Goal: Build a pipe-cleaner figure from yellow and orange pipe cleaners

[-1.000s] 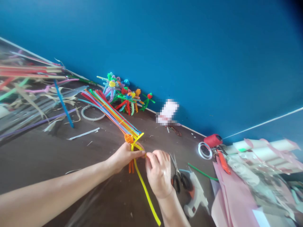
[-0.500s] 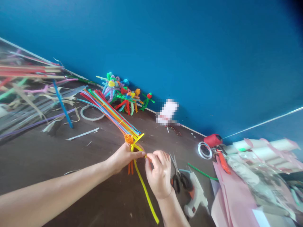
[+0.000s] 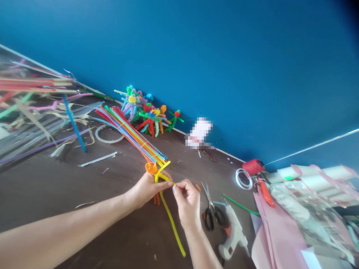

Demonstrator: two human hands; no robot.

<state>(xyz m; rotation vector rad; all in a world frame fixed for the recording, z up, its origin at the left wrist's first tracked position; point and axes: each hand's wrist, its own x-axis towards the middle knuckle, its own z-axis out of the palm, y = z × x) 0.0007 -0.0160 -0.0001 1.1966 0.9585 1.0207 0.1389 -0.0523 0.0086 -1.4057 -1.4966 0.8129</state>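
My left hand (image 3: 146,188) grips an orange pipe cleaner figure (image 3: 152,168) with a coiled head, its legs hanging below my fingers. My right hand (image 3: 187,201) pinches a yellow pipe cleaner (image 3: 172,226) that is wound around the orange figure; its long tail trails down toward me over the dark brown table (image 3: 112,179). Both hands meet just in front of a bundle of coloured pipe cleaners (image 3: 129,132).
Finished pipe cleaner figures (image 3: 147,110) stand against the blue wall. Scissors (image 3: 210,209) and a white glue gun (image 3: 232,233) lie right of my hands. Red thread spool (image 3: 252,166), tape rings (image 3: 242,178), pink paper (image 3: 275,231) sit at right. Scraps and sticks (image 3: 36,108) clutter the left.
My right hand has turned and pulled slightly toward me, drawing the yellow pipe cleaner tighter; its tail swung a little left. The orange figure shifted slightly.
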